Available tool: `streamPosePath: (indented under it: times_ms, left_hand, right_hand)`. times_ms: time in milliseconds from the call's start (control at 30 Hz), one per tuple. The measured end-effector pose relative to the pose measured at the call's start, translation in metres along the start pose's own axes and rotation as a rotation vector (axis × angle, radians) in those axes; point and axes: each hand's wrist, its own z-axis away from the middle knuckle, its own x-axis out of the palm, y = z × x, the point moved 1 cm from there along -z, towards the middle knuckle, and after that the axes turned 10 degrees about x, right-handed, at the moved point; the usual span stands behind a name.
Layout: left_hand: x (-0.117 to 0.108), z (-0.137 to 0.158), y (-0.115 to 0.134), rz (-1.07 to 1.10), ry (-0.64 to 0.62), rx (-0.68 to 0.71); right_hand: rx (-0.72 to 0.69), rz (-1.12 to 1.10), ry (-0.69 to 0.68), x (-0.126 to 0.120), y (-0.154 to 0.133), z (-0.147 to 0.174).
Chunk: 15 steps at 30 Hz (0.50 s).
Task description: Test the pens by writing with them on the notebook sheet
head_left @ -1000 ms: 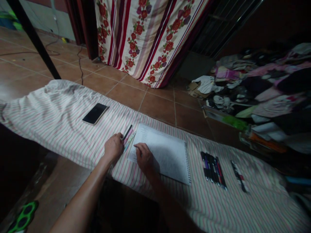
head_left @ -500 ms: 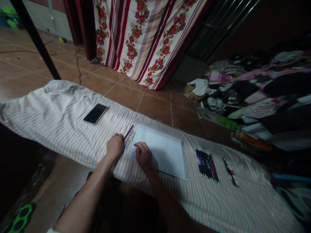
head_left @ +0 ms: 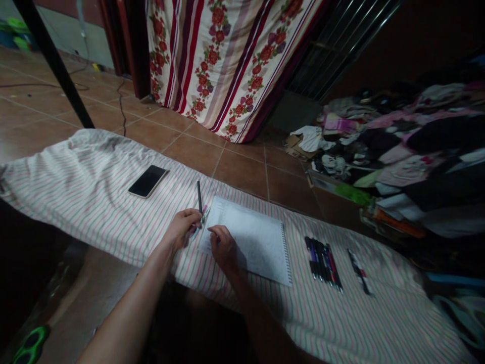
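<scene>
My left hand [head_left: 184,226] is closed on a slim dark pen [head_left: 199,194], which stands up from the fingertips, tilted slightly. Under and beside those fingers, a few coloured pens [head_left: 204,214], one pinkish, lie along the notebook's left edge, partly hidden. On the left part of the open spiral notebook [head_left: 261,237] rests my right hand [head_left: 224,245]. Its index finger and thumb are apart, the other fingers loosely bent, and no object shows in it. The page carries faint writing too small to read.
All this lies on a striped cloth [head_left: 242,283]. A phone [head_left: 148,181] is at the left. Right of the notebook are a row of several pens [head_left: 324,264] and a small separate group of pens [head_left: 359,271]. Piled clothes [head_left: 409,151] stand beyond, right.
My left hand has turned and raised the dark pen from a slanted, low position to a more upright one. My right hand stays nearly in place on the notebook.
</scene>
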Motion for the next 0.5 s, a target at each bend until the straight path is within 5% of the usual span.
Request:
streamPosePath:
  times_ms: [167,367,500]
  left_hand:
    - [0.017,0.003,0.003,0.385,-0.071,-0.020]
    - [0.030,0.006,0.003,0.586,-0.079,-0.067]
    - [0.042,0.007,0.002,0.636,-0.050,-0.058]
  right_hand:
    - [0.048,-0.090,-0.031,-0.003,0.001,-0.001]
    - [0.468,-0.499,-0.057,-0.014,0.000,-0.011]
    - [0.591,-0.678,0.012,-0.028,-0.011,-0.023]
